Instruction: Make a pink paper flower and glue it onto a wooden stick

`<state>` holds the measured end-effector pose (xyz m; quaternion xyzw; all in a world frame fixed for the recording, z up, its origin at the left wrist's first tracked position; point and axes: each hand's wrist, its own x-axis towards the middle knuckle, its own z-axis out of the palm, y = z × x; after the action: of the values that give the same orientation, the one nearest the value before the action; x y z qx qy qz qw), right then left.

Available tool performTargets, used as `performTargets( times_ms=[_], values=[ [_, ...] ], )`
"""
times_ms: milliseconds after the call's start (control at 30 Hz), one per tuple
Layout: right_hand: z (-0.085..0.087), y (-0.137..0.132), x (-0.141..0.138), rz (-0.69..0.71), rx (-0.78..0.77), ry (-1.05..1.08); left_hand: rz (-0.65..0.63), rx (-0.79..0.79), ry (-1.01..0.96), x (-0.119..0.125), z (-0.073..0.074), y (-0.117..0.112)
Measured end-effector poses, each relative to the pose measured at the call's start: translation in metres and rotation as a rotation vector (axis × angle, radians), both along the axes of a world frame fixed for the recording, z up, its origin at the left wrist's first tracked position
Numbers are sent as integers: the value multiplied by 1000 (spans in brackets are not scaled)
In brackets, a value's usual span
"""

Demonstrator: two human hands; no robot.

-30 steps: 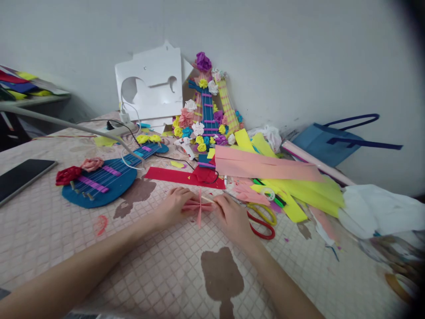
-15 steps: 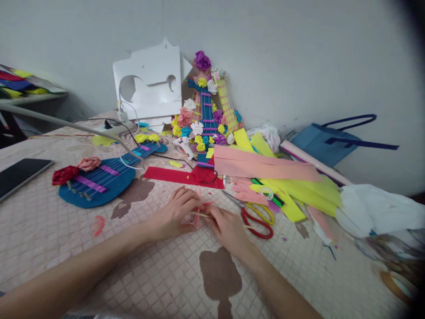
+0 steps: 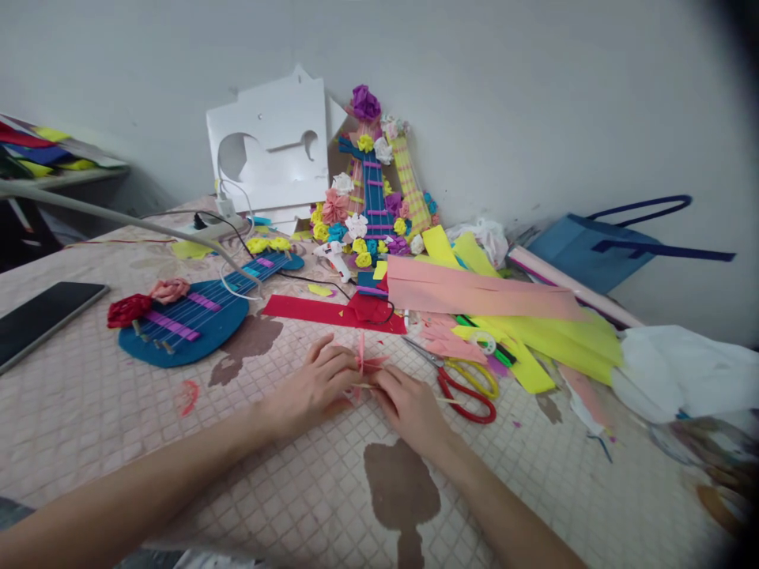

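Note:
Over the middle of the table, my left hand (image 3: 314, 383) and my right hand (image 3: 412, 407) meet with bent fingers. A thin wooden stick (image 3: 451, 401) runs through my right hand, its tail poking out past the far side. Between my fingertips, narrow pink paper strips (image 3: 372, 363) stick up and sideways around the stick. My left fingers pinch at the strips and the stick's near end; their exact hold is partly hidden. Red and yellow handled scissors (image 3: 468, 399) lie just right of my right hand. A red paper strip (image 3: 308, 310) lies beyond both hands.
On the left are a blue paper guitar (image 3: 207, 336) and a phone (image 3: 50, 316). A glue gun (image 3: 334, 259) lies before flower-covered guitars (image 3: 373, 197). Pink sheets (image 3: 474, 288) and yellow sheets (image 3: 551, 348) spread rightward, near a white plastic bag (image 3: 681, 371). A pale cable (image 3: 136, 213) crosses the left.
The view has shifted slightly, so the scene sits a little further right. Between my fingers the pink strips have turned and stand higher. Both hands keep their grip.

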<state>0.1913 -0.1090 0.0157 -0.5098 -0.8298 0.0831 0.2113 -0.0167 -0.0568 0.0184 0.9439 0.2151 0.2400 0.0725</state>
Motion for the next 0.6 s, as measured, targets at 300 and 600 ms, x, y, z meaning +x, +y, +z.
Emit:
performTargets(
  times_ms=[300, 600],
  values=[
    [-3, -1, 0, 4, -6, 3, -5, -24, -13, 0, 0, -1],
    [-2, -2, -3, 8, -45, 11, -11, -28, -26, 3, -2, -1]
  ],
)
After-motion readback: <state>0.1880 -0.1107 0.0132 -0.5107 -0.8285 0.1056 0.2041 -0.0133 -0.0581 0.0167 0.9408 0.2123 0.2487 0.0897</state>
